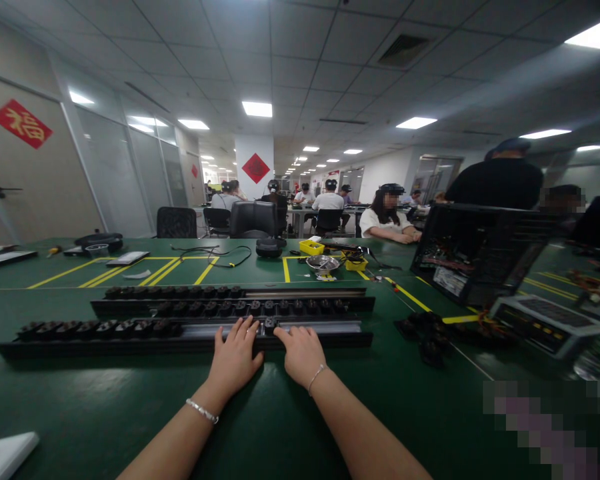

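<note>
In the head view, both hands rest palm down on the nearest of three long black rails lying across the green worktop (pixel 105 400). The left hand (pixel 236 360) has its fingers spread flat over the bare silver channel of the near rail (pixel 180 337), its grip apart and clamped on nothing. The right hand (pixel 300 352) lies just beside it, fingers reaching forward to a small black block (pixel 270 326) seated in the same channel; its fingertips touch the block, but whether they pinch it I cannot tell. Each wrist wears a thin bracelet.

The left stretch of the near rail is filled with a row of black blocks (pixel 100 328), while the stretch to the right of the hands shows bare metal. The middle rail (pixel 230 307) carries blocks along almost its whole length, and the far rail (pixel 240 292) holds blocks on its left half only.

To the right, a loose heap of black blocks (pixel 427 333) lies on the worktop, near an open black computer case (pixel 480 253) standing tilted. Farther back sit a metal bowl (pixel 323 264), a yellow bin (pixel 311 247) and a coiled black cable (pixel 215 253). A white object (pixel 3 455) lies at the lower left corner. Other people sit at worktops farther off.
</note>
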The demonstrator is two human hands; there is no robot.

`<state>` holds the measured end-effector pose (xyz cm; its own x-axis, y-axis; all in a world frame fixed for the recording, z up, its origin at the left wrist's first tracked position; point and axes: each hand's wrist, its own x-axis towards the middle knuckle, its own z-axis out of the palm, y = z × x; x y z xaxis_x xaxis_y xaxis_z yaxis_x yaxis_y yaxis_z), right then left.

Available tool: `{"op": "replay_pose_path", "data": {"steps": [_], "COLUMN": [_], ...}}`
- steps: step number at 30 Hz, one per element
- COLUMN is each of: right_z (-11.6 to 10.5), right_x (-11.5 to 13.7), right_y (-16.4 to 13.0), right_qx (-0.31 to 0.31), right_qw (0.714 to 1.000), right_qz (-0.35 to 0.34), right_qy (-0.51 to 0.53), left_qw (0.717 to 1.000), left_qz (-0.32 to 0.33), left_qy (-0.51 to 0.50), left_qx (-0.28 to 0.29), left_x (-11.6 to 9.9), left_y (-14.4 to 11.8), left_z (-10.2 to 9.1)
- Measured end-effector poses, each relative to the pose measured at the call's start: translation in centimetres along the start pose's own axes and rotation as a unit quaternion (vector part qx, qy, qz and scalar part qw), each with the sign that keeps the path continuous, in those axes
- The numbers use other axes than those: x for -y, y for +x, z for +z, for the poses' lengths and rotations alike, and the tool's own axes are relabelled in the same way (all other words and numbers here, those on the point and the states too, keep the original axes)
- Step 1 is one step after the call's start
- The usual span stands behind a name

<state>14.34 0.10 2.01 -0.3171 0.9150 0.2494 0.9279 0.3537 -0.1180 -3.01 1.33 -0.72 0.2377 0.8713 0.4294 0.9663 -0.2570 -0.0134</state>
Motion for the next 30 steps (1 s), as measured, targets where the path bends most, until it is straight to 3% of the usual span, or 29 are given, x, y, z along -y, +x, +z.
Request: {"op": "replay_pose_path", "data": {"steps": [16, 30], "right_z": [0.0, -0.9], "right_x": [-1.4, -1.7], "right_y": [-0.5, -0.6], "right_qx": [-0.022, 0.010], "right_qw": [1.000, 1.000], "right_qz": [0.008, 0.010], "right_qy": [0.000, -0.017], "left_qw": [1.000, 1.000], "left_qz": [-0.004, -0.008], "left_qy": [-0.009, -0.005], "left_qx": [0.003, 0.012], "left_x": [-0.2, -0.2], "left_y": [0.0, 0.1], "left_z": [-0.3, -0.4]}}
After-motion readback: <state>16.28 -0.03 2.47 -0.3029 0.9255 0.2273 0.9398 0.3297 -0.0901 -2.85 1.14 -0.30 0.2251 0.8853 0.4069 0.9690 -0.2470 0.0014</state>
